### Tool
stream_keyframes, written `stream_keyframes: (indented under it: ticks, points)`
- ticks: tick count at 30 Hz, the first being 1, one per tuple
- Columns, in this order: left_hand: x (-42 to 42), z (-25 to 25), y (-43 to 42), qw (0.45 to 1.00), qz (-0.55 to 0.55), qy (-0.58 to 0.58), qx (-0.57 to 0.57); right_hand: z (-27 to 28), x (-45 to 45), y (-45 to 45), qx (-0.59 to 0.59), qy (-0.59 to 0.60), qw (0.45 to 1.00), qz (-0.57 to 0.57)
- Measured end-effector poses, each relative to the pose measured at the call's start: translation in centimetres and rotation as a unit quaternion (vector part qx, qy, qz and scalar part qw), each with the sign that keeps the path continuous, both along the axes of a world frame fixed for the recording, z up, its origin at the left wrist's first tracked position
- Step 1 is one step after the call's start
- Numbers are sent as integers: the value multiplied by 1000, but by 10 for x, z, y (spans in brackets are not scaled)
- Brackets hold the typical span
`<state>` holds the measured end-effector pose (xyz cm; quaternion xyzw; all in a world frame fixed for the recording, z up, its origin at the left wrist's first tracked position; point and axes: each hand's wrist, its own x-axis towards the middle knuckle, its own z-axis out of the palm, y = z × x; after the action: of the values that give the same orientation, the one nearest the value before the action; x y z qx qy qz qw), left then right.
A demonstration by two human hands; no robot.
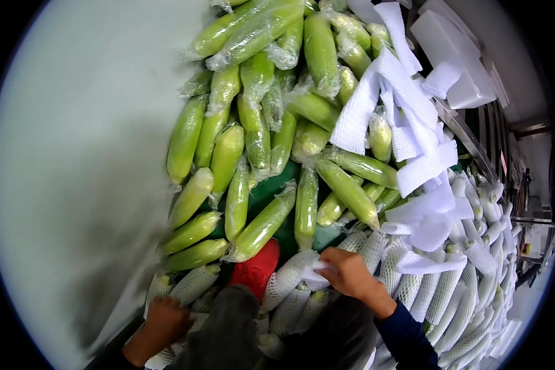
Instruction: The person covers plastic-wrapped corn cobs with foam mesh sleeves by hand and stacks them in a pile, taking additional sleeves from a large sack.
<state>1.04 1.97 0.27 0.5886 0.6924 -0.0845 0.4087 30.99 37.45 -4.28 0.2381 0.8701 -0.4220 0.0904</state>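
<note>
My right hand pinches the end of a white foam net sleeve, which lies beside my red shoe. At lower left, my left hand is curled beside a netted gourd; what its fingers hold, if anything, is hidden. Just beyond the shoe lies a long pale-green gourd in clear plastic film. Several more film-wrapped gourds are piled ahead of me. Around my legs lie several gourds in white foam nets.
Loose white foam sleeves are strewn over the pile at right. Rows of netted gourds fill the right side. A pale wall borders the left. Behind a metal rail sits a white foam block.
</note>
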Motion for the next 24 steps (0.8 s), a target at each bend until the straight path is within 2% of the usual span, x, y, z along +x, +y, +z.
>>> stream_keyframes:
  ticks: [1, 2, 3, 4, 5, 6, 7, 8, 10, 11, 12, 13, 14, 15, 16, 17, 18, 19, 20, 24]
  points:
    - [-4, 2, 39, 991, 53, 17, 125, -2, -18, -4, -115, 68, 984, -121]
    - [-5, 14, 89, 959, 169, -60, 220, -3, -39, -13, -231, 133, 934, -239]
    - [-6, 7, 118, 919, 285, -170, 211, 10, -69, -20, -364, 172, 859, -316]
    - [3, 3, 148, 847, 405, -296, 175, 23, -96, -30, -485, 198, 762, -382]
    - [11, -3, 175, 802, 439, -362, 182, 16, -113, -44, -469, 175, 759, -416]
    - [21, -7, 199, 737, 482, -436, 186, 8, -130, -60, -504, 183, 703, -467]
    - [31, -19, 214, 780, 455, -383, 197, 3, -144, -74, -500, 226, 660, -513]
    - [40, -8, 233, 838, 416, -282, 212, -2, -153, -81, -492, 270, 613, -555]
    - [58, -40, 240, 789, 424, -238, 376, -11, -154, -80, -520, 264, 566, -583]
    - [67, -58, 239, 732, 504, -295, 350, -17, -154, -77, -542, 246, 539, -595]
    - [68, -73, 234, 636, 612, -393, 258, -26, -151, -73, -564, 229, 512, -607]
    - [62, -74, 230, 609, 631, -429, 217, -48, -127, -67, -681, 226, 485, -500]
    - [59, -74, 227, 577, 649, -463, 176, -58, -118, -68, -749, 282, 414, -433]
    - [66, -53, 231, 623, 630, -422, 192, -45, -136, -73, -646, 254, 462, -553]
    - [73, -63, 227, 717, 555, -327, 266, -33, -156, -80, -524, 219, 496, -657]
    - [77, -73, 225, 735, 520, -304, 312, -37, -152, -86, -467, 250, 573, -626]
    - [77, -73, 228, 750, 483, -279, 355, -35, -153, -85, -430, 248, 611, -616]
    - [75, -70, 229, 746, 501, -294, 326, -33, -153, -84, -392, 246, 647, -606]
    - [75, -71, 230, 755, 485, -260, 356, -32, -153, -83, -351, 243, 680, -596]
    - [72, -72, 235, 772, 432, -149, 442, -33, -149, -86, -342, 247, 689, -589]
